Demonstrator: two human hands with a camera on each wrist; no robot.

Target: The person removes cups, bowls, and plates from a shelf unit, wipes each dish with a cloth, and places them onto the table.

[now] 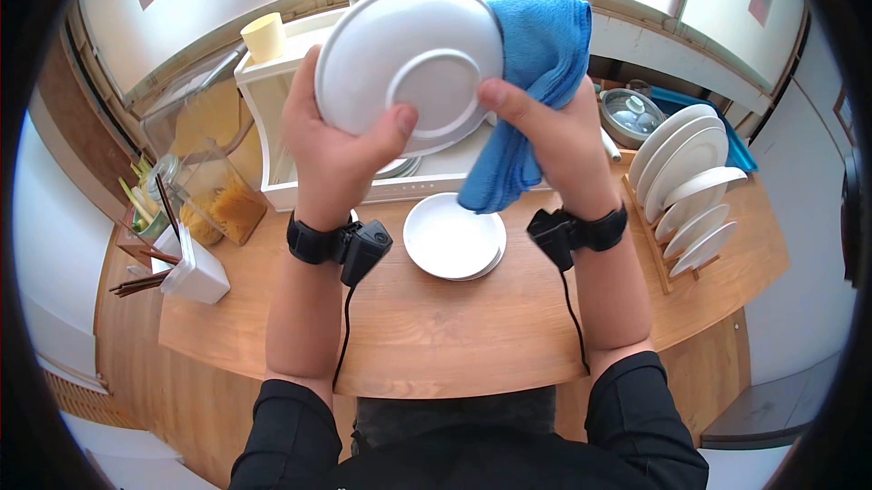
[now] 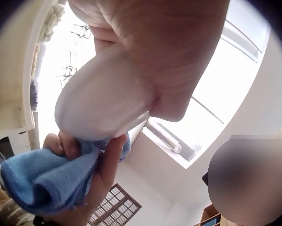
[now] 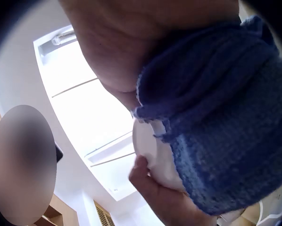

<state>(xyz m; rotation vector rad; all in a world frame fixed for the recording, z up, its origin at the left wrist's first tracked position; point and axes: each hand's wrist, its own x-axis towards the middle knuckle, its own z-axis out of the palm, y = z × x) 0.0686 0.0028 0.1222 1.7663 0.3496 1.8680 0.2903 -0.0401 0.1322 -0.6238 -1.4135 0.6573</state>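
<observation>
A white plate [image 1: 359, 63] is held up over the table with its underside and foot ring facing me. My left hand [image 1: 341, 149] grips its left edge, thumb laid on the underside near the ring. On the other side my right hand [image 1: 568, 140] pinches the rim through a blue cloth [image 1: 545, 36], its thumb at the ring. Part of the cloth hangs below that hand, and in the right wrist view the cloth [image 3: 226, 113] covers much of the plate [image 3: 162, 162]. Below the hands, a short stack of white plates [image 1: 451, 234] sits on the table.
On the right stand white plates [image 1: 686, 158] upright in a wooden rack [image 1: 666, 281], with a glass-lidded pot [image 1: 631, 115] behind. A white shelf unit [image 1: 254, 95] bears a yellow cup [image 1: 263, 38]. At left are a chopstick holder [image 1: 202, 274] and a pasta container [image 1: 227, 204].
</observation>
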